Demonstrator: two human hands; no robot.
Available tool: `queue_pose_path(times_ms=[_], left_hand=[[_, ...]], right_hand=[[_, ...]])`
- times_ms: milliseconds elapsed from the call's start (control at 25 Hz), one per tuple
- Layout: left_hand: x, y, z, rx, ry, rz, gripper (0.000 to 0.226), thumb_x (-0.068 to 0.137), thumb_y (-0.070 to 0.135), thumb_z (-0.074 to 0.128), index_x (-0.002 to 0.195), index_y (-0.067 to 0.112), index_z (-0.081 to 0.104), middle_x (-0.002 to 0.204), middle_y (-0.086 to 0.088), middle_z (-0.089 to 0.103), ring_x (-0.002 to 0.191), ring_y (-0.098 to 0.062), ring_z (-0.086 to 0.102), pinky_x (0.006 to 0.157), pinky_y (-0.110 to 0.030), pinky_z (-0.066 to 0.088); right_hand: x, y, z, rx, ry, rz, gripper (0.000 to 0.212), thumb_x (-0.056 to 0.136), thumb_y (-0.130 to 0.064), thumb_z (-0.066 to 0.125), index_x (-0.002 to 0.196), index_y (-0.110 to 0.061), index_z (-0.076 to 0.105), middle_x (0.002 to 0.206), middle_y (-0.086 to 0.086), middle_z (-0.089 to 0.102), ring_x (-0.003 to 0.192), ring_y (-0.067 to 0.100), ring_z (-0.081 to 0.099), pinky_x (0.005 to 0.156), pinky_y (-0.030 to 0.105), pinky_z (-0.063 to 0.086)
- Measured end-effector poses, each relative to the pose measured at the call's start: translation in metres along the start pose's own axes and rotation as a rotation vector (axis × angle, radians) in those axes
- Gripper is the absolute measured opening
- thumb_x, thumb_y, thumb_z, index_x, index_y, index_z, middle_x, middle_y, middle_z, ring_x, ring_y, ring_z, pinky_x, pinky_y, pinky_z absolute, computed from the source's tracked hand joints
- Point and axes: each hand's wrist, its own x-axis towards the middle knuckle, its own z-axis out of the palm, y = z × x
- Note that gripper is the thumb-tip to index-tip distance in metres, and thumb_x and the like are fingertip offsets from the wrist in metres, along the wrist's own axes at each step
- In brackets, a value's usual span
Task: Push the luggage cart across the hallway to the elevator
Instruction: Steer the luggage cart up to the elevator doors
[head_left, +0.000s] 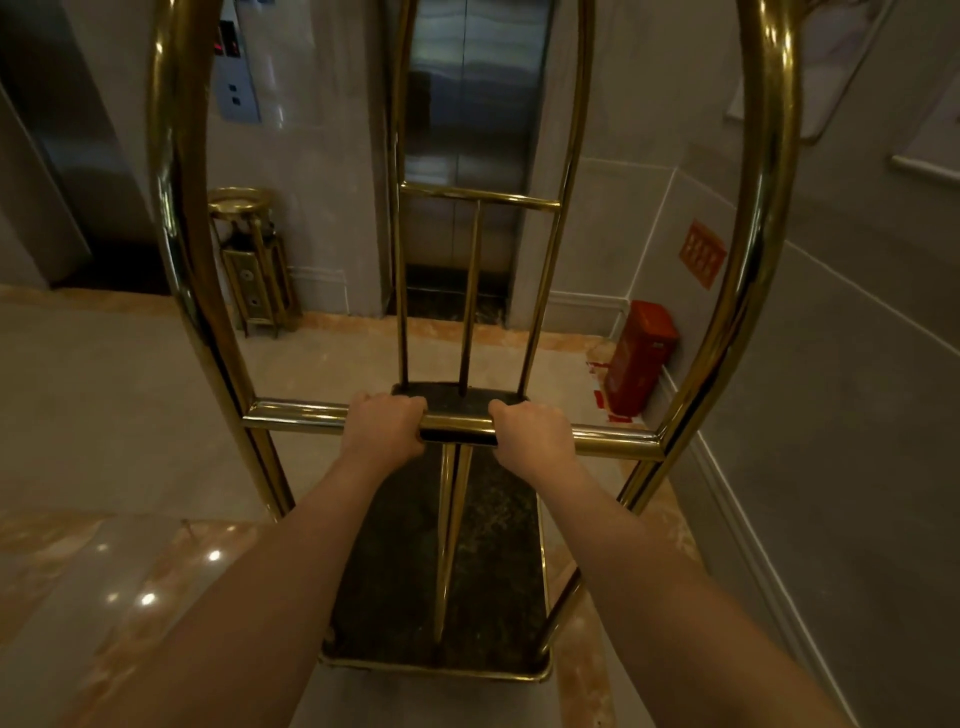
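The brass luggage cart (727, 322) fills the view, its two arched frames rising on both sides and its dark carpeted deck (498, 545) below my arms. My left hand (382, 423) and my right hand (530, 428) both grip the near horizontal handle bar (296, 415), close together near its middle. Straight ahead, past the cart's far frame, stands the elevator (475, 130) with its steel doors closed. The cart's far end points at those doors, a short stretch of floor short of the threshold.
A brass ashtray bin (254, 260) stands left of the elevator under the call panel (234, 67). A red box (641, 358) sits on the floor by the right wall. A second elevator opening (78, 156) is at the far left. Polished marble floor spreads to the left.
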Motion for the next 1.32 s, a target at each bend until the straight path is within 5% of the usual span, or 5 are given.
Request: queue_pose_path(times_ms=[560,1320], left_hand=[[0.189,-0.037,0.036,-0.020,0.021,0.081,0.021,0.084,0.030,0.067,0.099,0.025,0.055,0.088,0.002,0.063,0.087,-0.020,0.061,0.087,-0.040,0.042],[0.432,-0.066,0.079,-0.036,0.102,0.014,0.016,0.080,0.028,0.071,0.092,0.025,0.062,0.082,0.003,0.064,0.076,-0.017,0.060,0.069,-0.032,0.039]], right_hand=[[0.181,0.059,0.029,0.052,-0.011,0.058,0.024,0.088,-0.024,0.066,0.110,-0.025,0.056,0.081,-0.004,0.060,0.072,0.018,0.059,0.068,0.037,0.055],[0.413,0.155,0.063,0.021,0.036,-0.091,0.024,0.090,-0.024,0.065,0.113,-0.021,0.056,0.079,-0.002,0.061,0.066,0.018,0.058,0.064,0.036,0.055]])
